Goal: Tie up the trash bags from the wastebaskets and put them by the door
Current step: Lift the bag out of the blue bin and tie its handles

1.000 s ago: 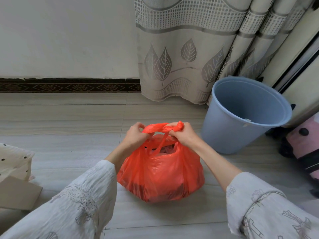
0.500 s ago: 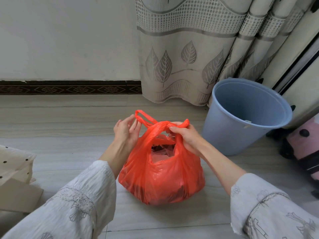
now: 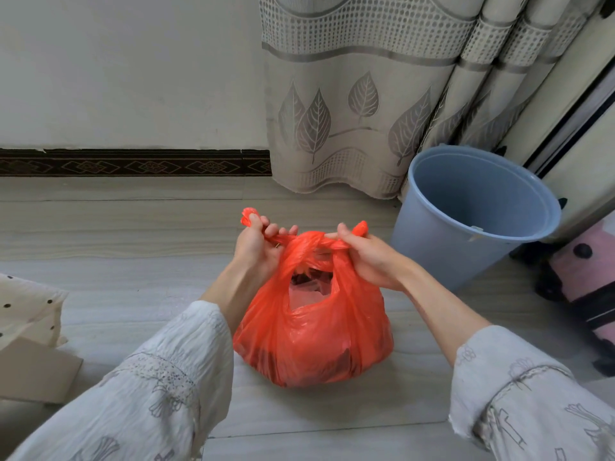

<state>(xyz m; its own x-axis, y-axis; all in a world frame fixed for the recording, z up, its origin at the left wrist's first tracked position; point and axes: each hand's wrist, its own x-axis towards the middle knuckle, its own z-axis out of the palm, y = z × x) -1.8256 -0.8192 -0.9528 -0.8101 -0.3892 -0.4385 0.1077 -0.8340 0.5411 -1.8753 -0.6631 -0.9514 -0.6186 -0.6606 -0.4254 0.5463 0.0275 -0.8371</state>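
A full red trash bag [image 3: 312, 337] sits on the wood-look floor in front of me. Its two handles are crossed and twisted together above the bag's mouth, which still gapes and shows rubbish inside. My left hand [image 3: 258, 247] grips the left handle end, which sticks up past my fingers. My right hand [image 3: 366, 257] pinches the right handle end. Both hands hold the handles taut to either side. To the right stands a blue wastebasket [image 3: 472, 211] with no liner in it.
A grey leaf-patterned curtain [image 3: 349, 94] hangs behind the wastebasket, next to a sliding door frame [image 3: 579, 104]. A pink and black object [image 3: 585, 287] lies at the right edge. Spotted cloth [image 3: 23, 307] and cardboard [image 3: 36, 371] lie at the left.
One second ago both hands held the handles together. Then my left hand let go and opened. Now it grips the left handle again and both hands have drawn the crossed handles outward.
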